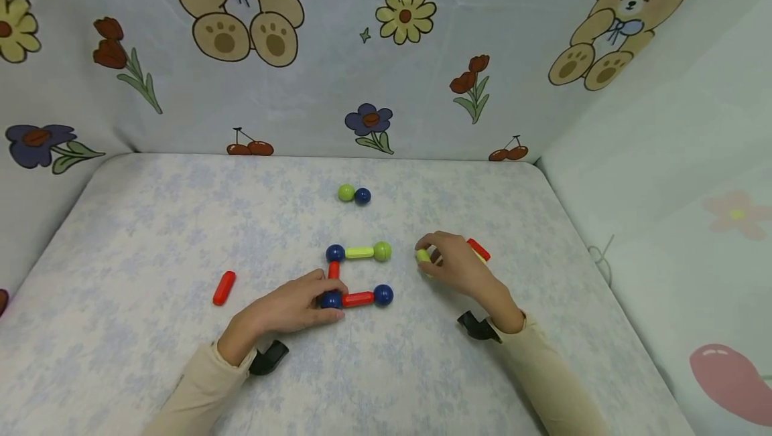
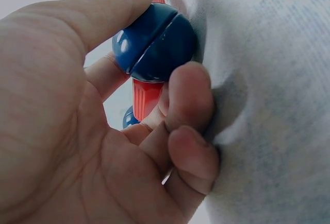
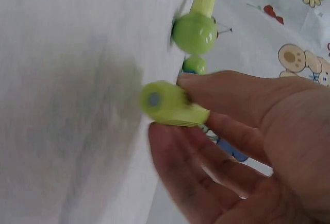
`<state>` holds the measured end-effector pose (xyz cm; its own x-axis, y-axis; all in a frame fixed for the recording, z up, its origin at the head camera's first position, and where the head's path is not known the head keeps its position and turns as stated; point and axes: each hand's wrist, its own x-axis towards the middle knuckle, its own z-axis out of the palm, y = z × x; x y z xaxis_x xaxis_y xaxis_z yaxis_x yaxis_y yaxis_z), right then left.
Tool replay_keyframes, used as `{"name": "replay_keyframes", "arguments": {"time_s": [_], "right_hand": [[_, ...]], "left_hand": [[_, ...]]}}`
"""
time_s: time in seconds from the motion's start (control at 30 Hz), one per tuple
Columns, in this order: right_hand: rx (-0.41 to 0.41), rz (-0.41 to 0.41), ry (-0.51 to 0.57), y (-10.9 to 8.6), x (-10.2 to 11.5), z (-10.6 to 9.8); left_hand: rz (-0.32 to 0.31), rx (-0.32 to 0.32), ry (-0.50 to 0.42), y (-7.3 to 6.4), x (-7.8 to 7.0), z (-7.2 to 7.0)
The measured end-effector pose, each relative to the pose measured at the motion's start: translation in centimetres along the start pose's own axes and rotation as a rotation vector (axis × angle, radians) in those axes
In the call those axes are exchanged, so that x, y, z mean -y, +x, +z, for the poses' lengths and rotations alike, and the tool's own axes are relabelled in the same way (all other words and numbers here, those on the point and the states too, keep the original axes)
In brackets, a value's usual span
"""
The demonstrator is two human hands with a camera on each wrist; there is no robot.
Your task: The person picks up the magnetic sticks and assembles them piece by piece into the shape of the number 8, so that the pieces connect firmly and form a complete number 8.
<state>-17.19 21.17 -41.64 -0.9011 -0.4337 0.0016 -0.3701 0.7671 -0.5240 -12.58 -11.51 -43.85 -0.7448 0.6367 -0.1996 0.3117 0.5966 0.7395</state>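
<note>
Presently, the left hand (image 1: 291, 305) has its thumb and fingers closed around the near-left blue ball (image 2: 157, 44), with only a ball's breadth between them. That ball is the corner of a three-sided frame lying on the counter (image 1: 139, 228). From it, the near red rod (image 1: 358, 299) runs right to the near-right blue ball (image 1: 383, 295), while the side red rod (image 1: 334, 270), partly behind the fingers, leads away to the far blue ball (image 1: 335, 253). The flat yellow-green rod (image 1: 360, 252) joins that one to the frame's green ball (image 1: 382, 251).

To the right of the frame and apart from it, the right hand (image 1: 461, 265) pinches the held yellow-green rod (image 3: 167, 103) between thumb and fingers, parted just by its thickness. The right wrist view, slightly blurred, shows a grey disc in the rod's end.

Just beyond this hand lies the right-hand red rod (image 1: 478, 249), partly hidden. Farther back, the loose green ball (image 1: 346, 193) and loose blue ball (image 1: 362, 196) sit side by side. The loose red rod (image 1: 224, 288) lies left of the left hand. Behind the counter hangs a white cloth (image 1: 326, 88) printed with bears and flowers.
</note>
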Motion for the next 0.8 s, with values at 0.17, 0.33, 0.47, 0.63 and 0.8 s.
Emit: {"name": "replay_keyframes", "arguments": {"time_s": [0.17,0.33,0.47,0.63,0.8], "right_hand": [[-0.125,-0.01,0.229,0.3,0.9,1.2],[-0.119,0.049,0.408,0.4,2.3,2.1],[-0.064,0.076,0.508,0.7,3.1,3.1],[-0.033,0.081,0.567,1.0,3.6,3.9],[-0.033,0.082,0.532,1.2,3.8,4.5]], "left_hand": [[-0.001,0.002,-0.002,0.1,0.0,0.1],[-0.005,-0.001,0.007,0.1,0.1,0.1],[-0.01,0.005,0.013,0.1,0.1,0.1],[-0.009,0.011,0.012,0.1,0.1,0.1],[-0.005,0.006,0.009,0.1,0.1,-0.1]]}}
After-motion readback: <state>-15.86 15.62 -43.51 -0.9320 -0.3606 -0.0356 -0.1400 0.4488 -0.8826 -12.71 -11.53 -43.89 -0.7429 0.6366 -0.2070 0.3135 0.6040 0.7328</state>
